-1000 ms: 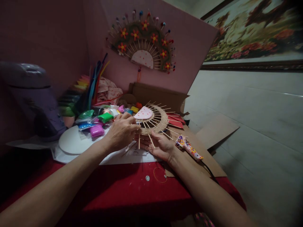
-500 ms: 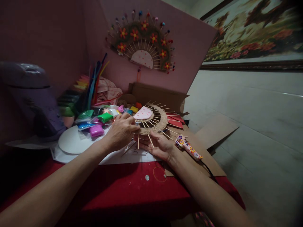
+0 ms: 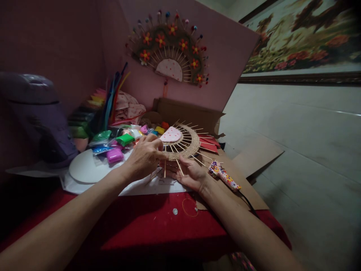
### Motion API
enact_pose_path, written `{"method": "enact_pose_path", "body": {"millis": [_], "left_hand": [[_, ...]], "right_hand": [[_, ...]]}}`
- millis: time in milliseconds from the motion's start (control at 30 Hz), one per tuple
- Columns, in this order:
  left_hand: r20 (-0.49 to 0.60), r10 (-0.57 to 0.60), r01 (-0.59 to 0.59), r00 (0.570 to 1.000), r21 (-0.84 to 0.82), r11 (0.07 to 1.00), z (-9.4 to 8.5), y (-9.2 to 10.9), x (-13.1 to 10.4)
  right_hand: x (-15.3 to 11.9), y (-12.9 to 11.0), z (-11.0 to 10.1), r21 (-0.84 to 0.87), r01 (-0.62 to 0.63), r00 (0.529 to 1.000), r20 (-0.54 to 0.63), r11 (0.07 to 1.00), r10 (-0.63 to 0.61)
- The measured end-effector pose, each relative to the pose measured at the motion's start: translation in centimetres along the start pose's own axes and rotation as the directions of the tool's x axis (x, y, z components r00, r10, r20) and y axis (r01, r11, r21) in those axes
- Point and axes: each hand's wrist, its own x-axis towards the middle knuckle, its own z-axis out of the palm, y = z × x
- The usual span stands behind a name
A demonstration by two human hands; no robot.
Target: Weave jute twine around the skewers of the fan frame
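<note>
A half-round fan of wooden sticks and twine (image 3: pixel 191 145), with a dotted pink half-circle (image 3: pixel 171 134) at its centre, is held over the table. My left hand (image 3: pixel 146 152) pinches the near left end of its twine band, fingers bent and pressed together. From below, my right hand (image 3: pixel 191 174) supports the near edge, its thumb on the band and its fingers under the sticks. A flowered glue gun (image 3: pixel 225 176) lies just right of my right hand.
Bags of coloured clay (image 3: pixel 115 155), a white disc (image 3: pixel 90 167) and a purple flask (image 3: pixel 39 120) are on the left. Cardboard (image 3: pixel 245 192) lies on the red cloth (image 3: pixel 141 226). A finished fan (image 3: pixel 169 52) hangs on a pink board behind.
My left hand has shifted very slightly at the end of the band. The fan and my right hand look the same.
</note>
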Motion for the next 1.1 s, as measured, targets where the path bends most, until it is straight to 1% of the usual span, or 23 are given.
{"method": "enact_pose_path", "body": {"millis": [133,233,433,567,633,700,733,767,800,867,900,967,1000,1033,1067,1100], "left_hand": [[0.014,0.009,-0.008,1.000,-0.035,0.999,0.1,0.1,0.0],[0.009,0.011,-0.011,1.000,-0.027,1.000,0.1,0.1,0.0],[-0.056,-0.007,0.006,0.998,-0.014,1.000,0.1,0.1,-0.1],[-0.047,-0.005,0.002,0.999,-0.053,0.999,0.1,0.1,0.0],[-0.087,-0.047,0.038,0.995,-0.104,0.994,0.1,-0.1,0.0],[-0.172,-0.160,0.125,0.972,-0.197,0.972,0.0,-0.3,0.1],[-0.216,-0.245,0.187,0.945,-0.258,0.948,0.0,-0.5,0.2],[-0.250,-0.342,0.255,0.906,-0.324,0.911,0.0,-0.7,0.2],[-0.267,-0.442,0.323,0.856,-0.389,0.862,0.1,-1.0,0.3],[-0.260,-0.621,0.448,0.740,-0.498,0.743,0.2,-1.5,0.4],[-0.244,-0.691,0.501,0.681,-0.534,0.681,0.2,-1.7,0.4],[-0.194,-0.796,0.585,0.573,-0.583,0.563,0.3,-2.1,0.6],[-0.138,-0.841,0.626,0.524,-0.607,0.489,0.3,-2.1,0.7],[-0.051,-0.876,0.663,0.480,-0.632,0.400,0.2,-2.0,0.8],[0.076,-0.896,0.698,0.437,-0.657,0.285,0.1,-1.9,0.9],[0.243,-0.886,0.731,0.395,-0.667,0.142,0.0,-1.6,1.0]], "right_hand": [[0.0,0.0,0.0,0.021,0.009,1.000,-0.012,1.000,-0.008],[0.0,0.0,0.1,0.012,0.001,1.000,-0.021,1.000,-0.001],[0.0,0.0,0.1,-0.001,0.008,1.000,-0.004,1.000,-0.008],[0.0,-0.1,0.1,-0.009,0.005,1.000,-0.007,1.000,-0.005],[0.0,-0.1,0.1,-0.004,0.003,1.000,-0.006,1.000,-0.003],[-0.1,-0.1,0.1,0.003,0.006,1.000,-0.002,1.000,-0.006],[-0.1,-0.1,0.2,0.007,0.006,1.000,-0.003,1.000,-0.006],[-0.1,-0.1,0.2,0.011,0.006,1.000,-0.005,1.000,-0.006],[-0.1,-0.1,0.2,0.016,0.007,1.000,-0.008,1.000,-0.007],[-0.2,-0.2,0.2,0.027,0.012,1.000,-0.017,1.000,-0.011],[-0.2,-0.2,0.2,0.032,0.015,1.000,-0.021,0.999,-0.015],[-0.2,-0.2,0.2,0.039,0.024,0.999,-0.027,0.999,-0.023],[-0.2,-0.2,0.2,0.040,0.027,0.999,-0.032,0.999,-0.026],[-0.2,-0.2,0.2,0.039,0.031,0.999,-0.035,0.999,-0.029],[-0.2,-0.2,0.2,0.036,0.034,0.999,-0.038,0.999,-0.033],[-0.2,-0.2,0.2,0.032,0.038,0.999,-0.038,0.999,-0.037]]}}
